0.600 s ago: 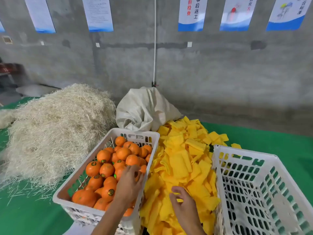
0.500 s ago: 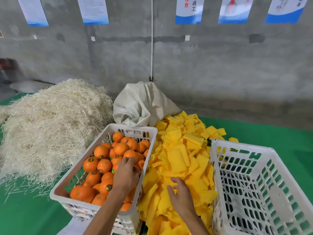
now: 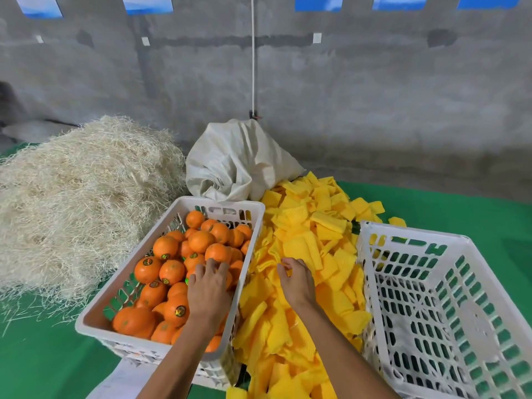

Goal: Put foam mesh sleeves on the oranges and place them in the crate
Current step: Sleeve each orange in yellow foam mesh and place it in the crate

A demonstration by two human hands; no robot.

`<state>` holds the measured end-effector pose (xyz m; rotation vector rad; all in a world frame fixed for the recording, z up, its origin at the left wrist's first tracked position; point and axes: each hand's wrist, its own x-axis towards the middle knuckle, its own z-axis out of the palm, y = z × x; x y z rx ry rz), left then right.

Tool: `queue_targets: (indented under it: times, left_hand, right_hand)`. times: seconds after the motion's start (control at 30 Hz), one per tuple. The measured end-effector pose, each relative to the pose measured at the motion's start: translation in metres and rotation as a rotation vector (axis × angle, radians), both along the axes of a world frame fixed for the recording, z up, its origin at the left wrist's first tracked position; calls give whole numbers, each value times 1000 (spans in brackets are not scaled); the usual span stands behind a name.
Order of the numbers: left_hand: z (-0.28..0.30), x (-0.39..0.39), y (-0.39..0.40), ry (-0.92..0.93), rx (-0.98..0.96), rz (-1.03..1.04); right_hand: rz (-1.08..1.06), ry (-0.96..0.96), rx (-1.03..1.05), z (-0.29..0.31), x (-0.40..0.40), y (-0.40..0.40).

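A white plastic crate (image 3: 175,214) on the left holds several oranges (image 3: 165,247) with small stickers. My left hand (image 3: 208,292) lies over the oranges near the crate's right wall, fingers spread and curving onto one orange; the grip itself is hidden under the hand. A heap of yellow foam mesh sleeves (image 3: 305,246) fills the gap between the crates. My right hand (image 3: 295,279) is on the heap, its fingertips curled and pinching a yellow sleeve (image 3: 273,262). On the right stands a second white crate (image 3: 371,286) with nothing in it.
A big pile of pale straw-like wood wool (image 3: 80,197) lies left of the orange crate. A crumpled white sack (image 3: 239,162) sits behind the sleeves against a grey concrete wall. Green cloth (image 3: 449,214) covers the work surface.
My right hand has moved forward up the sleeve heap and its fingers have closed on a sleeve. My left hand has stayed on the oranges, shifting slightly forward.
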<state>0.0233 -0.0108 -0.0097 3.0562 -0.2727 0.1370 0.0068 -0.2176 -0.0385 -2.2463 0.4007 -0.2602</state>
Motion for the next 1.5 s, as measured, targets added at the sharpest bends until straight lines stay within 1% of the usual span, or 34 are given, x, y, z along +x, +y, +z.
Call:
queue_targets:
  times: [0.07,0.17,0.27,0.37,0.47,0.5,0.53,0.57,0.6,0.63,0.67,0.73,0.8,0.87,0.97,1.1,1.27,1.33,1.43,1.5]
  left_hand:
    - [1,0,2,3,-58,-6]
    - [4,0,10,1,-230,8]
    - [10,-4,15,-32,-467,23]
    - [25,-12,7,-57,-767,37]
    - [49,-22,-12,14,-1034,-2]
    - [56,-26,-20,81,-1123,-25]
    - [61,-30,-28,187,-1250,-38]
    - [65,-34,-37,335,-1418,-23]
    - [67,-37,-45,493,-1566,17]
    - [67,-39,-53,620,-1674,75]
    - [66,-40,-60,691,-1727,139]
    - [63,-43,-71,736,-1757,252]
    - [59,-43,-78,714,-1711,297]
    - [58,-44,-82,718,-1657,279]
    - [64,-49,-86,734,-1635,244]
    - [69,-56,-91,690,-1584,181]
    - [66,-59,-93,591,-1642,205]
    - [63,-56,-91,577,-1630,240]
    - [57,-50,-86,606,-1635,337]
    - [55,-48,-86,657,-1666,403]
  right_hand:
    - [-12,20,34,0,4,-2]
    - [-15,25,110,-2,6,-7]
    - [-31,49,206,0,6,-13]
    - [-63,16,245,8,1,-11]
    - [-72,-62,225,22,-11,-3]
    - [-54,-107,194,27,-17,1]
    - [-24,-163,148,32,-24,3]
    - [12,-227,82,38,-30,6]
    - [50,-287,-1,43,-37,8]
    - [81,-328,-87,48,-44,9]
    - [96,-343,-165,53,-50,10]
    - [71,-356,-304,61,-61,9]
    - [34,-398,-400,64,-70,9]
    - [28,-427,-420,66,-78,9]
    - [2,-437,-386,64,-84,8]
    - [-39,-493,-437,58,-87,2]
    - [-32,-542,-228,52,-90,0]
    - [-4,-574,-172,52,-91,-2]
    - [-33,-574,-111,53,-94,-5]
    - [-68,-506,-76,51,-94,-5]
